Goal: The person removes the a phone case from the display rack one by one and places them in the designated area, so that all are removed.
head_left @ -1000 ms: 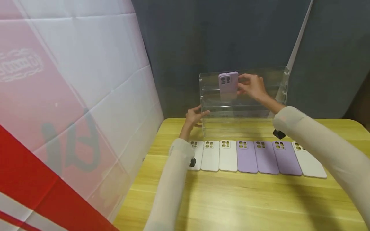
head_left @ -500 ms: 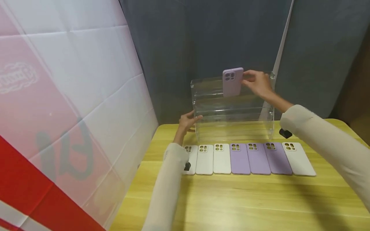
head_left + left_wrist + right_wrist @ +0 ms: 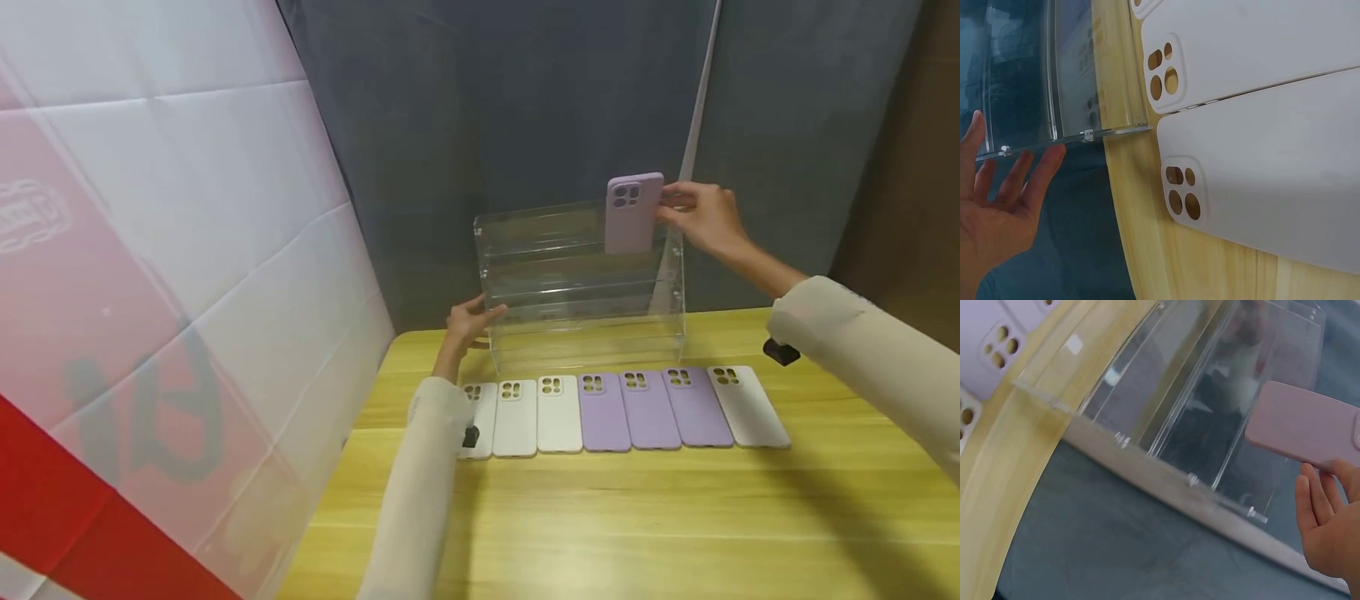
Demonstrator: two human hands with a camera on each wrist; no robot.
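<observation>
Left hand [image 3: 471,318]: fingers straight and spread, resting against the left wall of the clear acrylic rack [image 3: 581,283].
Row of cases [image 3: 622,408]: flat on the wooden table [image 3: 675,517], just in front of the rack; white ones to the left, purple to the right, one white at the right end.
Purple case [image 3: 633,212]: upright at the rack's top right, camera holes up.
Right hand [image 3: 701,217]: pinching the purple case's right edge.

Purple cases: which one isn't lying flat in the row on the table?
The purple case that the right hand holds upright at the top right of the clear acrylic rack. The other three purple cases lie flat in the row.
</observation>
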